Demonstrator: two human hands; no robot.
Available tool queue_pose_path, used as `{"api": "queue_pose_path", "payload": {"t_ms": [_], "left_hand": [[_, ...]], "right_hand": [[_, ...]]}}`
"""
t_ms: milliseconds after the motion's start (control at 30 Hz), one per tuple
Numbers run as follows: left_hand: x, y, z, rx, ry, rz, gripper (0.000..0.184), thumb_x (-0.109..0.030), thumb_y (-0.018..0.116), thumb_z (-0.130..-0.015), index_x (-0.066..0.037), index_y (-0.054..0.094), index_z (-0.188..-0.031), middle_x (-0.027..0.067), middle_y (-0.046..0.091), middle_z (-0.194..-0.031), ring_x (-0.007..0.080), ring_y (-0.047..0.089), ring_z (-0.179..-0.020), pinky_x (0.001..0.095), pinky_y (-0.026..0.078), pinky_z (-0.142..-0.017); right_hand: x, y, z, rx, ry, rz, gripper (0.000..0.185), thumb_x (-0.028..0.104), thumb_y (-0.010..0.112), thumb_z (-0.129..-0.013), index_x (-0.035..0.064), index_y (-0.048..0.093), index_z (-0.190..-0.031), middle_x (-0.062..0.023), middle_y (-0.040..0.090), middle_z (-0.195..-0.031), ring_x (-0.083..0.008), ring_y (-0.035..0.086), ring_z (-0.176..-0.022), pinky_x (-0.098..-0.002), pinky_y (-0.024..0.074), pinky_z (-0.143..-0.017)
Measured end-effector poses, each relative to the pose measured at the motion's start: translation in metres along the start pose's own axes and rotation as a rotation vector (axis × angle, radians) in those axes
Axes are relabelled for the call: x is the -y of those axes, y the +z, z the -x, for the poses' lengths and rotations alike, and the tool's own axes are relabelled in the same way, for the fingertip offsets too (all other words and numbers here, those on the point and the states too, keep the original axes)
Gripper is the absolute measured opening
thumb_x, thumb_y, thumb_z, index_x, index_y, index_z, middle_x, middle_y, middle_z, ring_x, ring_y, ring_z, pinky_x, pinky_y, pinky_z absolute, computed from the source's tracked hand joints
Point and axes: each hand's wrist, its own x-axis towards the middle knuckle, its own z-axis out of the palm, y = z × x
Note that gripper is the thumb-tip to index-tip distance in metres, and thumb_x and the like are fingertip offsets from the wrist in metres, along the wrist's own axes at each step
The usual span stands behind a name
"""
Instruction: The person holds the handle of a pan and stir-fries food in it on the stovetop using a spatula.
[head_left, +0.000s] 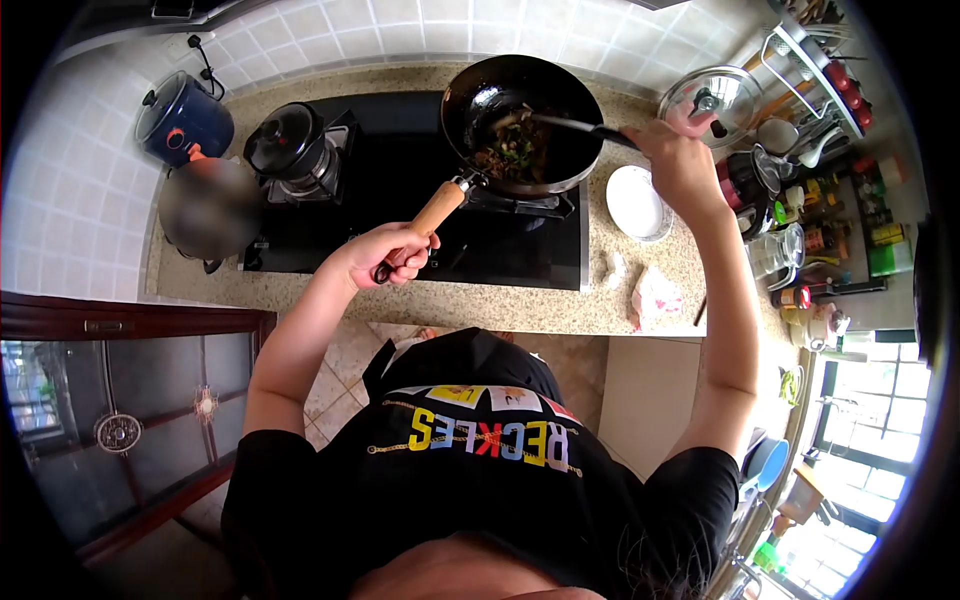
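Observation:
My left hand [392,252] is wrapped round the wooden handle [440,207] of a dark wok [475,92], which is tilted over the right side of the gas hob. My right hand [683,168] grips a spatula [575,124] by its dark end, reaching in over the wok's right rim. The spatula's head is down among chopped green and brown food [515,155], so its shape is hard to make out. Below my right hand, on the counter, is a white plate [638,205].
A lidded black pot [290,140] sits on the left burner. At the far left are a dark blue cooker [183,115] and a blurred round pot [205,210]. A glass lid [712,100] leans at the back right, near a utensil rack [815,70] and several jars. A crumpled plastic bag [655,298] lies near the counter's front edge.

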Motion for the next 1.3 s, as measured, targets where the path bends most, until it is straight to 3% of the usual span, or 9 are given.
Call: {"api": "queue_pose_path", "payload": {"t_ms": [100, 200, 367, 433, 600, 833, 1033, 1167, 1300], "left_hand": [[0.002, 0.004, -0.007, -0.149, -0.013, 0.039, 0.034, -0.029, 0.046, -0.091, -0.003, 0.049, -0.112, -0.0006, 0.044, -0.064, 0.0063, 0.04, -0.047, 0.0169, 0.03, -0.038], [0.003, -0.008, -0.018, 0.139, -0.042, 0.082, 0.029, -0.024, 0.051, -0.092, -0.003, 0.049, -0.112, -0.002, 0.042, -0.064, 0.0048, 0.037, -0.046, 0.0172, 0.03, -0.038], [0.009, 0.015, -0.018, 0.001, -0.029, -0.032, 0.015, -0.009, 0.06, -0.086, -0.009, 0.046, -0.09, -0.0033, 0.042, -0.06, 0.0051, 0.039, -0.045, 0.0189, 0.032, -0.04], [0.01, 0.026, -0.018, -0.029, -0.002, -0.059, 0.02, -0.006, 0.063, -0.082, -0.01, 0.043, -0.085, -0.0032, 0.042, -0.06, 0.0064, 0.041, -0.046, 0.0201, 0.033, -0.041], [0.031, 0.034, -0.027, -0.071, 0.064, -0.09, 0.021, -0.004, 0.062, -0.08, -0.008, 0.042, -0.082, -0.0017, 0.042, -0.06, 0.0082, 0.044, -0.047, 0.0223, 0.037, -0.042], [0.047, 0.037, -0.034, -0.1, 0.128, -0.158, 0.02, -0.003, 0.061, -0.079, -0.006, 0.042, -0.083, 0.0023, 0.046, -0.062, 0.0117, 0.048, -0.046, 0.0256, 0.04, -0.04], [0.059, 0.051, -0.035, -0.182, 0.171, -0.282, 0.021, -0.002, 0.06, -0.078, -0.005, 0.041, -0.086, 0.0045, 0.048, -0.065, 0.0128, 0.049, -0.046, 0.0271, 0.041, -0.038], [0.06, 0.05, -0.045, -0.222, 0.195, -0.343, 0.02, -0.001, 0.059, -0.079, -0.004, 0.041, -0.087, 0.0053, 0.049, -0.066, 0.0127, 0.05, -0.046, 0.0273, 0.041, -0.036], [0.061, 0.048, -0.048, -0.23, 0.218, -0.358, 0.019, -0.002, 0.059, -0.079, -0.003, 0.041, -0.087, 0.0053, 0.049, -0.065, 0.0124, 0.05, -0.046, 0.0272, 0.041, -0.036]], "right_hand": [[0.002, 0.016, -0.007, -0.054, 0.119, 0.065, 0.042, -0.002, 0.048, -0.077, 0.012, 0.059, -0.115, -0.0129, 0.062, -0.091, -0.0296, 0.064, -0.078, -0.0381, 0.0525, -0.068], [0.021, 0.049, -0.004, 0.13, 0.14, 0.14, 0.029, 0.004, 0.046, -0.084, 0.0025, 0.05, -0.113, -0.0155, 0.061, -0.093, -0.0303, 0.065, -0.078, -0.0385, 0.0539, -0.066], [0.049, -0.006, 0.016, 0.225, -0.034, 0.098, 0.043, -0.005, 0.046, -0.076, 0.0038, 0.055, -0.118, -0.0137, 0.061, -0.086, -0.0308, 0.063, -0.075, -0.0396, 0.0511, -0.065], [0.048, -0.031, 0.008, 0.214, 0.061, 0.112, 0.019, 0.005, 0.051, -0.082, 0.0072, 0.059, -0.1, -0.0124, 0.063, -0.084, -0.0288, 0.066, -0.073, -0.0374, 0.0538, -0.06], [0.051, 0.01, -0.012, 0.154, 0.109, 0.467, 0.022, 0.007, 0.052, -0.084, 0.0037, 0.053, -0.105, -0.0131, 0.063, -0.087, -0.0237, 0.068, -0.071, -0.0306, 0.0552, -0.055], [0.067, -0.013, 0.018, 0.333, -0.005, 0.255, 0.014, 0.007, 0.052, -0.082, 0.0031, 0.056, -0.095, -0.0138, 0.064, -0.083, -0.0254, 0.068, -0.07, -0.0337, 0.0552, -0.057], [0.037, -0.006, 0.005, 0.024, 0.112, 0.215, 0.028, 0.002, 0.05, -0.081, 0.0047, 0.054, -0.108, -0.0143, 0.062, -0.086, -0.0306, 0.066, -0.069, -0.0374, 0.0545, -0.058], [0.061, 0.025, 0.009, 0.202, 0.117, 0.402, 0.031, 0.008, 0.051, -0.085, -0.0011, 0.049, -0.115, -0.0135, 0.062, -0.085, -0.0266, 0.067, -0.07, -0.0329, 0.0551, -0.055], [0.061, -0.007, 0.029, 0.369, 0.134, 0.104, 0.041, 0.0, 0.049, -0.077, 0.0017, 0.052, -0.118, -0.0179, 0.063, -0.087, -0.0333, 0.065, -0.073, -0.0403, 0.0532, -0.065]]}}
